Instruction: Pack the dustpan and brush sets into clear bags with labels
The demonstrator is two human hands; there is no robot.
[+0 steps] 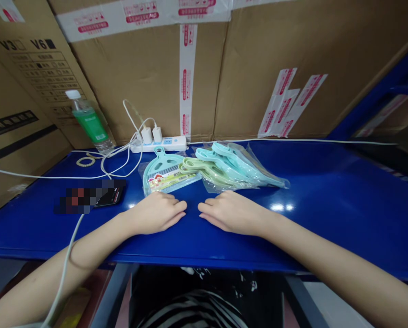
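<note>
My left hand (157, 212) rests on the blue tabletop (327, 205), curled into a loose fist, and nothing shows in it. Opposite it, a short gap away, my right hand (229, 212) lies closed in the same way with no object visible. Just beyond my left knuckles is a light blue small dustpan set (162, 159) in a clear bag with a printed label. Beyond my right hand, a green bagged set (212, 171) overlaps it. Several light blue bagged sets (245, 161) are stacked beside the green one, handles pointing left.
At the back stands a white power strip (173, 144) with two chargers and looping cables. A green-labelled bottle (92, 123) leans at the back left near a beaded bracelet (85, 161). A phone (113, 193), partly blurred, lies left. Cardboard boxes (138, 77) wall the back.
</note>
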